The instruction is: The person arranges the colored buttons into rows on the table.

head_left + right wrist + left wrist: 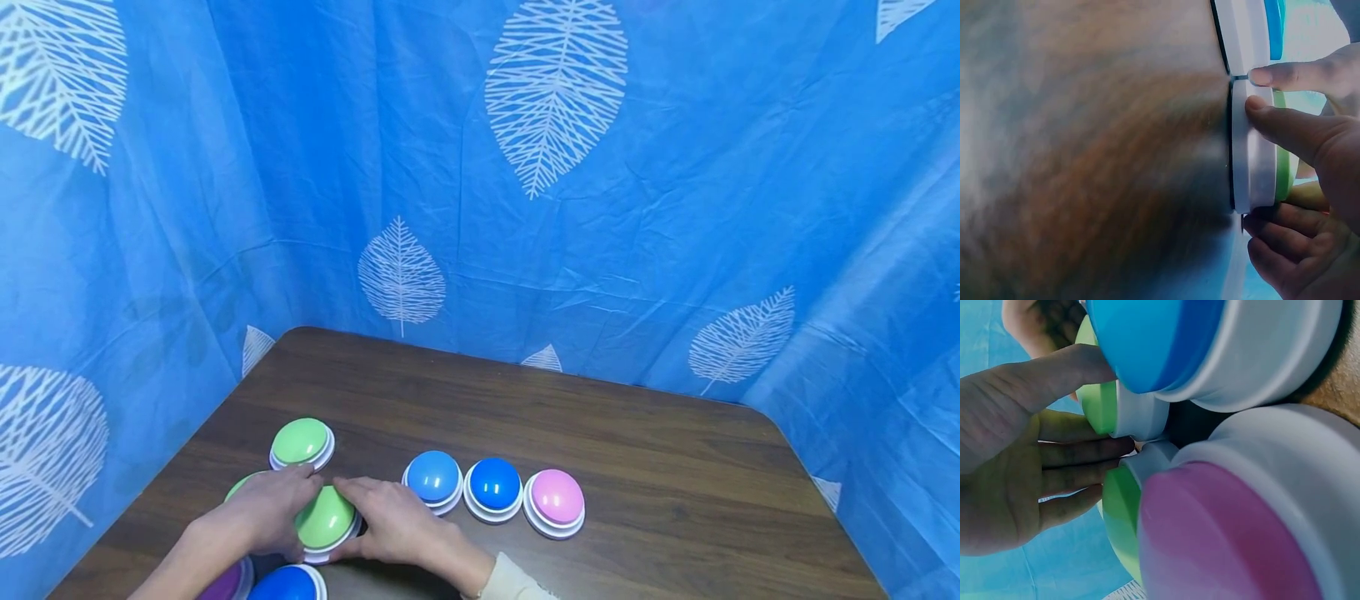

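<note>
Holding a middle green button (326,518) between the left hand (273,510) and the right hand (393,523), low at the table (675,492), with both thumbs at the near side of its white base; with left fingers nearly straight along the button's left side and right fingers bent round its other edge; partly hidden behind the left hand, a left green button (238,485); just beyond the left fingertips, a far green button (298,442); nearer than both hands, a purple button (221,583) by the left wrist and a dark blue button (285,585) close to the left thumb, with contact there impossible to tell; to the right of the right hand, in a row, a light blue button (433,477), a blue button (495,483) and a pink button (557,497); well beyond both hands, a leaf-patterned blue curtain (450,150).
</note>
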A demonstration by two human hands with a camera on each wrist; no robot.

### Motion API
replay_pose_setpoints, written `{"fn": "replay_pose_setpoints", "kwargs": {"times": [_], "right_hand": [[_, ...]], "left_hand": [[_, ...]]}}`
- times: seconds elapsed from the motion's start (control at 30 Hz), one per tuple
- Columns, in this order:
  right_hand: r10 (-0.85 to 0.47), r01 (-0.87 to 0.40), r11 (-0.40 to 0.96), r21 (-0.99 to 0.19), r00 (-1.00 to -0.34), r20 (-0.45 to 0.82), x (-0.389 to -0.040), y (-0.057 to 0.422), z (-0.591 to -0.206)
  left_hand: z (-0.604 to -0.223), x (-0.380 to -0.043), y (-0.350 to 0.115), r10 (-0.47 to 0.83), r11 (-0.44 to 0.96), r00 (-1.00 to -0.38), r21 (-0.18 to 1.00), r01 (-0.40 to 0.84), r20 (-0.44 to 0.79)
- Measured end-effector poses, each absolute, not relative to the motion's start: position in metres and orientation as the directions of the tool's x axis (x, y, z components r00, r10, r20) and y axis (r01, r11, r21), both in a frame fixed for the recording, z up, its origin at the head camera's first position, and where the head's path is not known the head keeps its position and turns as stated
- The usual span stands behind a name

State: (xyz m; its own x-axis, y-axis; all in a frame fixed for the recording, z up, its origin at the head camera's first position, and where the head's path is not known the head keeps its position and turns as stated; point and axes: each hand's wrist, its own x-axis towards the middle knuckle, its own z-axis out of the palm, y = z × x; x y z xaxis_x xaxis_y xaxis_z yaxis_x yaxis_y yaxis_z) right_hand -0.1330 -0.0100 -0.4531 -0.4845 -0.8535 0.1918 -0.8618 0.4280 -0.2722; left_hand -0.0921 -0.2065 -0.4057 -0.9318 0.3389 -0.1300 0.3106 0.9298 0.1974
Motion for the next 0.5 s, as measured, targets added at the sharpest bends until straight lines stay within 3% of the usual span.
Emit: {"fn": "replay_pose_setpoints", "kwargs": {"times": [0.2,0.5], "right_hand": [[-0.852,-0.862,0.425,-0.275,-0.484,0.201,-0.132,-0.005,-0.448],[-0.839,-0.856,0.422,-0.298,-0.494,0.228,-0.132,0.009,-0.434]], "left_hand": [[-0.402,-0.092,-0.206,0.336,0.928,-0.935,0.211,0.308,-0.112],[-0.399,-0.088,-0.204,0.405,0.895,-0.913,0.183,0.407,0.052]]}}
